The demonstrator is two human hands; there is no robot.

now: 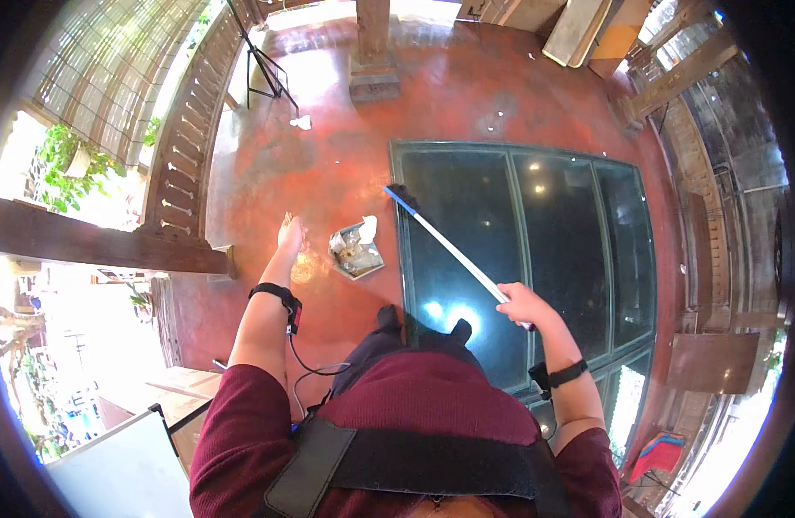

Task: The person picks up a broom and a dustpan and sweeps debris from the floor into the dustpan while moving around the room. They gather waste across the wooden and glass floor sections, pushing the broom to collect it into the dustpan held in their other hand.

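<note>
My right hand [523, 304] is closed around the white handle of a broom [458, 255]. The broom slants away to the upper left, and its blue head with dark bristles rests at the left edge of the dark glass floor panels [466, 203]. My left hand [292, 233] is held out over the red floor, its fingers loosely apart, with nothing plainly visible in it. Just right of that hand, an open box [335, 250] holds crumpled, clear and whitish litter. Between the box and the broom head there is a gap.
A black tripod [266, 78] stands at the far left near a wooden railing [183, 147]. A wooden post [373, 52] rises from the red floor [328, 155]. White scraps [302, 123] lie near the tripod. Cardboard boxes [177, 388] are at the lower left.
</note>
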